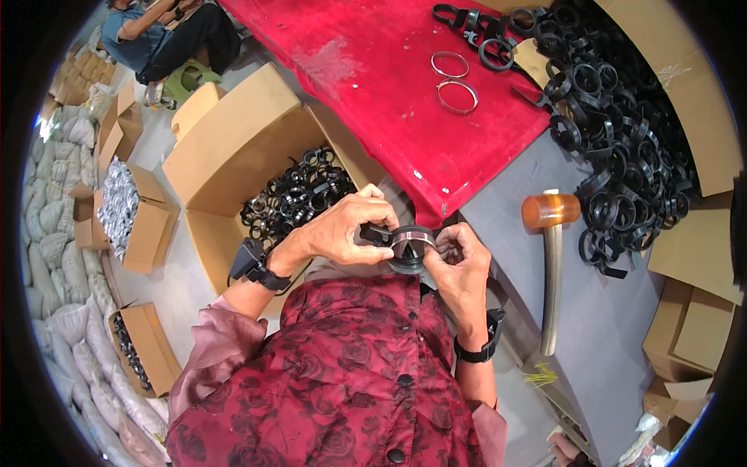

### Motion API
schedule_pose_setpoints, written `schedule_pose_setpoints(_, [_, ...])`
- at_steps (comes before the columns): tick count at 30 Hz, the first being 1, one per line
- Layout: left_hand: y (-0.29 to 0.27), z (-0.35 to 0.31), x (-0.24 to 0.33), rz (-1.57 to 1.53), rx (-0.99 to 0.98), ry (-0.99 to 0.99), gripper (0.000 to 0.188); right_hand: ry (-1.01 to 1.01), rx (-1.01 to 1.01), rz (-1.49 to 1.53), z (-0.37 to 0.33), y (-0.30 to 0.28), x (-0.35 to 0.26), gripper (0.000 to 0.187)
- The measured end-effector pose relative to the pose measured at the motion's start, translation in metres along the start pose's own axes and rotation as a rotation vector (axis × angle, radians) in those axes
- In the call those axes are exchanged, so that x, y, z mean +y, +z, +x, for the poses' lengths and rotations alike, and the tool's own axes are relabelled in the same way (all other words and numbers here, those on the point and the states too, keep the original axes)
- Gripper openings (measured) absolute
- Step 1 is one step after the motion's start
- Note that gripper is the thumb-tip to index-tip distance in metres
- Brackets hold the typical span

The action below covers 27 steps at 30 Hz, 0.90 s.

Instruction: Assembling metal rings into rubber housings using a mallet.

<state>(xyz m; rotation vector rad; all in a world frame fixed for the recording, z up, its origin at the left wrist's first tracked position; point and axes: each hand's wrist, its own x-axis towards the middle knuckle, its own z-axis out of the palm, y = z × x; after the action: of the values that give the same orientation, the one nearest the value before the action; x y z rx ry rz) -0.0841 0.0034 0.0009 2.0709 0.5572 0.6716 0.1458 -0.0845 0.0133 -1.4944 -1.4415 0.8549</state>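
Between my two hands, in front of my chest, is a black plastic ring part with a side arm. A thin shiny metal ring lies around its upper part. My left hand pinches the part from the left, thumb and fingers closed near its arm. On the other side my right hand grips its edge, thumb pressed against the metal ring. Whether the metal ring sits fully on the black part I cannot tell. Two loose metal rings lie on the red cloth ahead.
A mallet with an amber head lies on the grey table at right, beside a heap of black ring parts. An open cardboard box at left holds more parts. White sacks line the far left; another person sits beyond.
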Motion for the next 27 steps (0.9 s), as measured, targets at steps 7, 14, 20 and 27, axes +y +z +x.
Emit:
schedule_pose_setpoints(7, [0.001, -0.002, 0.002, -0.039, 0.000, -0.082, 0.038, 0.221, -0.064, 0.244, 0.000, -0.002, 0.005, 0.018])
schedule_pose_setpoints(14, [0.003, -0.006, -0.007, -0.258, -0.011, -0.239, 0.036, 0.017, -0.017, 0.274, 0.001, 0.001, 0.013, 0.027])
schedule_pose_setpoints(20, [0.008, -0.009, -0.014, -0.441, -0.029, -0.308, 0.037, -0.064, 0.026, 0.154, -0.002, 0.007, 0.012, 0.024])
schedule_pose_setpoints(27, [0.011, -0.007, -0.015, -0.500, 0.008, -0.292, 0.035, 0.009, 0.082, 0.287, -0.004, 0.016, 0.019, 0.024])
